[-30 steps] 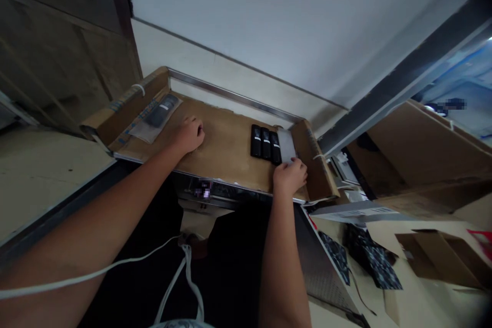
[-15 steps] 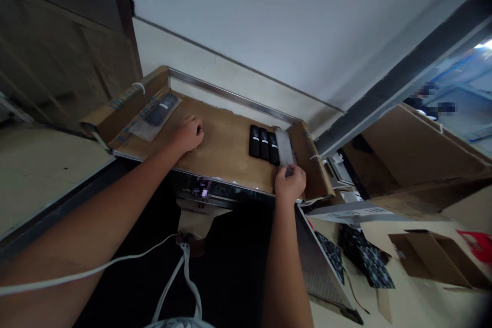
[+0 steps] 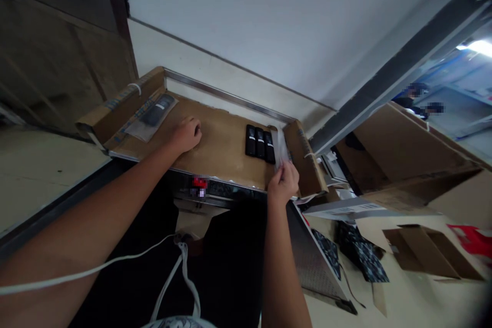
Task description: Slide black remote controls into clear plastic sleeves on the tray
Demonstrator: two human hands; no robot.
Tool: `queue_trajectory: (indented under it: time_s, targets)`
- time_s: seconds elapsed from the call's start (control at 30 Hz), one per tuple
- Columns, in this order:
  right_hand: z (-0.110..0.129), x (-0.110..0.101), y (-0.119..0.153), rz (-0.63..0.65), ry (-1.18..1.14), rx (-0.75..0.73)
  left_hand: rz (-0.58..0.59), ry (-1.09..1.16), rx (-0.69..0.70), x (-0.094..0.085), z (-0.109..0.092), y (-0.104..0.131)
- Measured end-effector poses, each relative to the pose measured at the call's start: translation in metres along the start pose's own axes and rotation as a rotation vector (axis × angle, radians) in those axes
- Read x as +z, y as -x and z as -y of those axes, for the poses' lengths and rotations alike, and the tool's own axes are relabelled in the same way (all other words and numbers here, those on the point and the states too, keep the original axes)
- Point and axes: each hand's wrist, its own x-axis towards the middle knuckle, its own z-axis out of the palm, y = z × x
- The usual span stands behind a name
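Observation:
My left hand (image 3: pixel 187 135) rests on the cardboard lining of a shallow tray (image 3: pixel 221 146), its fingers curled and nothing showing in them. My right hand (image 3: pixel 284 182) pinches the near end of a translucent plastic bag (image 3: pixel 280 144) by the tray's right side. Just left of that bag, three slim black devices (image 3: pixel 260 143), like remote controls with small white labels, lie side by side. At the tray's left end, another black device (image 3: pixel 159 108) is inside a clear plastic bag (image 3: pixel 142 127), beyond my left hand.
Folded cardboard flaps (image 3: pixel 307 156) wall the tray's ends. A pale panel (image 3: pixel 230 20) rises behind it. To the right are a large cardboard box (image 3: pixel 407 154), an open carton (image 3: pixel 430 251) on the floor and a red bag (image 3: pixel 471 238). White cords (image 3: pixel 184 271) hang before me.
The dark piece under my right fingers is out of sight; the hand now pinches the bag's end, which is slightly lifted. My left hand stays put. The view has shifted a little.

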Motion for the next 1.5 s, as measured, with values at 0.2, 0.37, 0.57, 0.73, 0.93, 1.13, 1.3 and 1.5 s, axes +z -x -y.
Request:
queue_trajectory:
  time_s: [0.2,0.37,0.57,0.73,0.93,1.13,1.3,1.5]
  targets:
    - [0.058,0.023,0.020,0.209,-0.243,-0.218,-0.010,-0.029,0.015,0.004,0.003,0.000]
    - [0.094,0.057,0.008,0.444,-0.378,-0.217,-0.031,0.009,0.048,0.002,0.000,0.002]
    - [0.105,0.077,-0.006,0.609,-0.538,-0.189,0.039,0.026,0.205,-0.006,-0.012,0.008]
    - [0.111,0.065,-0.006,0.664,-0.653,-0.226,0.117,0.027,0.402,-0.004,-0.025,0.007]
    - [0.112,0.056,-0.007,0.556,-0.732,-0.176,0.177,0.111,0.609,0.018,-0.053,-0.003]
    - [0.113,0.052,-0.010,0.452,-0.694,-0.102,0.132,0.198,0.629,0.033,-0.067,-0.009]
    - [0.113,0.053,-0.010,0.493,-0.735,-0.090,0.133,0.151,0.507,0.033,-0.062,-0.009]
    - [0.109,0.056,-0.009,0.550,-0.838,0.049,0.090,0.082,0.456,0.034,-0.058,-0.008]
